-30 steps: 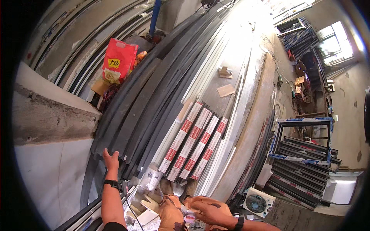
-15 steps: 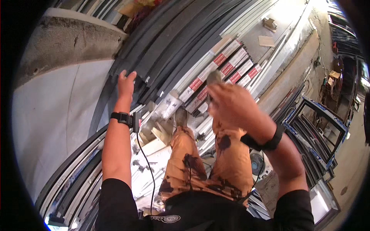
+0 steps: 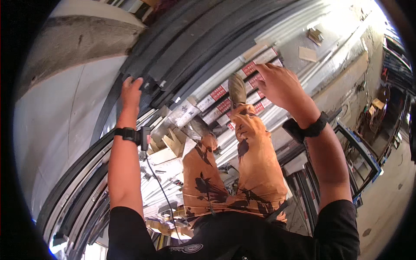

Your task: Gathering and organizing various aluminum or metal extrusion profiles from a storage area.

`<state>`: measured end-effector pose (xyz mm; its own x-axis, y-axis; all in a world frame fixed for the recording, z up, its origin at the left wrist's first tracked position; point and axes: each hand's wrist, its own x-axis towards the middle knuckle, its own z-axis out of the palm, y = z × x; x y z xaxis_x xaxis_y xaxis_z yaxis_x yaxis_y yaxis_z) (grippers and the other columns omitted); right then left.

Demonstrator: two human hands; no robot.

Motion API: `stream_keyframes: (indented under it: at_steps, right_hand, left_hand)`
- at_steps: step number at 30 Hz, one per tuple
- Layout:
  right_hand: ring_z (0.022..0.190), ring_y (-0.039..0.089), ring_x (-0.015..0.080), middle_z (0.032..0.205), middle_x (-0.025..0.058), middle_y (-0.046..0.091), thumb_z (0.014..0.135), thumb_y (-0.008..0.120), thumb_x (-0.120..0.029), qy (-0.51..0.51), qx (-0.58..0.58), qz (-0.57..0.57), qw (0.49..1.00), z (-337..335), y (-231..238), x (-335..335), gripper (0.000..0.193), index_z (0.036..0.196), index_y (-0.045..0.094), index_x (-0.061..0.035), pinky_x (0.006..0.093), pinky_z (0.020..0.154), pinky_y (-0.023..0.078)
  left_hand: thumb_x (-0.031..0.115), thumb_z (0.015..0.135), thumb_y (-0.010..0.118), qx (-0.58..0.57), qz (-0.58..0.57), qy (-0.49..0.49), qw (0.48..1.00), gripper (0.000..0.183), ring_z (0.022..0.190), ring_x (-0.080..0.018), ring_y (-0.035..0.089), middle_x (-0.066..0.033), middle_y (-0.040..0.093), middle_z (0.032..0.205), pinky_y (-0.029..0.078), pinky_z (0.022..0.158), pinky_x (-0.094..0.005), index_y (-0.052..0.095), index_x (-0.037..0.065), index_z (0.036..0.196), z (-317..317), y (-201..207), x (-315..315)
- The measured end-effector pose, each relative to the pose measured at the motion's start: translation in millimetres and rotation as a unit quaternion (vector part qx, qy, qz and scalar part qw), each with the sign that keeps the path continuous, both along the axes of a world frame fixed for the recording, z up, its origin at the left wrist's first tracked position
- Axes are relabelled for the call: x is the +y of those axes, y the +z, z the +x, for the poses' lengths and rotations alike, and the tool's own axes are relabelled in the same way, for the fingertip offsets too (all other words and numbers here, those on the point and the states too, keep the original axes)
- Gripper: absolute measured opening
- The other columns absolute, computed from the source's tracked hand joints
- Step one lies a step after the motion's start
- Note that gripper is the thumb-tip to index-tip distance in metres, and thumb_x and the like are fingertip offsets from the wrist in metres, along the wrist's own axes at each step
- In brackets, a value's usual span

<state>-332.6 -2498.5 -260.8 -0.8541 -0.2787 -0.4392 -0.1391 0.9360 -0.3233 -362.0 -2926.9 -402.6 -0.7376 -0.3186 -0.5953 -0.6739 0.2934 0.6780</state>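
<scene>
My left hand [image 3: 131, 93] is beside the near ends of the dark grey profiles [image 3: 173, 52], thumb and a finger apart, with nothing visible between them. Whether it touches the profile ends I cannot tell. Stretched out over the long boxes with red and white labels [image 3: 217, 92], my right hand [image 3: 281, 84] has its fingers loosely extended and holds nothing visible. My shoe [image 3: 237, 89] is on or just above these boxes; my other shoe [image 3: 198, 126] is lower, near a plastic-wrapped white bundle [image 3: 183, 111].
A pale panel wall [image 3: 73, 99] with a concrete ledge [image 3: 86, 37] rises at the left. More long profiles [image 3: 80, 190] stand at the lower left. Wood offcuts [image 3: 172, 143] lie near my feet. A dark window frame [image 3: 359, 151] leans at the right, and cardboard pieces [image 3: 307, 53] lie farther back.
My right hand has moved up and to the right, its fingers now extended. My left hand has shifted slightly left. My legs and the view have shifted, as in a step.
</scene>
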Motion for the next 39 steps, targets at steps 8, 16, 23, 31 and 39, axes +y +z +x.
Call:
stream_keyframes:
  at_steps: [8, 16, 23, 31, 39]
  right_hand:
    - [0.115, 0.054, 0.0353, 0.127, 0.0187, 0.054, 0.082, 0.058, -0.015, 0.039, -0.020, -0.020, 0.999, -12.2, -60.8, -11.6, 0.050, 0.129, 0.047, -0.0021, 0.0425, 0.095, 0.045]
    - [0.132, 0.039, 0.0350, 0.141, 0.0178, 0.041, 0.075, 0.071, -0.012, 0.208, 0.110, -0.008, 0.972, -126.2, -189.0, -87.0, 0.072, 0.138, 0.037, -0.0047, 0.0451, 0.106, 0.037]
    - [0.136, 0.032, 0.0342, 0.145, 0.0164, 0.037, 0.065, 0.082, -0.022, 0.316, 0.109, 0.092, 0.938, -203.1, -274.8, -86.3, 0.092, 0.142, 0.034, -0.0068, 0.0451, 0.112, 0.027]
    - [0.110, 0.051, 0.0341, 0.111, 0.0181, 0.053, 0.055, 0.084, -0.032, 0.424, 0.036, 0.142, 0.894, -170.5, -280.4, -88.0, 0.069, 0.110, 0.055, -0.0015, 0.0436, 0.092, 0.045]
    - [0.116, 0.049, 0.0359, 0.120, 0.0196, 0.051, 0.064, 0.081, -0.035, 0.407, -0.113, 0.062, 0.904, -154.2, -283.2, -75.3, 0.075, 0.125, 0.051, -0.0034, 0.0452, 0.096, 0.043]
  left_hand:
    - [0.029, 0.080, 0.067, 0.082, -0.108, -0.133, 0.982, 0.065, 0.125, -0.0372, 0.047, -0.0275, 0.050, 0.131, 0.036, 0.105, -0.0404, 0.047, -0.005, 0.130, 32.3, 2.0, 30.4]
    - [0.027, 0.079, 0.068, 0.101, -0.181, -0.189, 0.960, 0.073, 0.136, -0.0375, 0.034, -0.0251, 0.034, 0.146, 0.028, 0.112, -0.0407, 0.038, 0.000, 0.139, 55.9, -66.4, 45.2]
    - [0.027, 0.076, 0.072, 0.109, -0.237, -0.227, 0.938, 0.081, 0.142, -0.0375, 0.020, -0.0206, 0.021, 0.152, 0.023, 0.114, -0.0467, 0.032, 0.004, 0.143, 56.2, -114.8, 73.8]
    - [0.037, 0.068, 0.080, 0.117, -0.290, -0.331, 0.890, 0.094, 0.138, -0.0367, 0.027, -0.0215, 0.027, 0.147, 0.020, 0.110, -0.0570, 0.031, 0.005, 0.142, 56.3, -172.0, 92.9]
    - [0.024, 0.069, 0.074, 0.084, -0.339, -0.341, 0.873, 0.075, 0.138, -0.0337, 0.027, -0.0184, 0.028, 0.147, 0.036, 0.102, -0.0506, 0.041, 0.002, 0.134, 99.6, -221.3, 129.8]
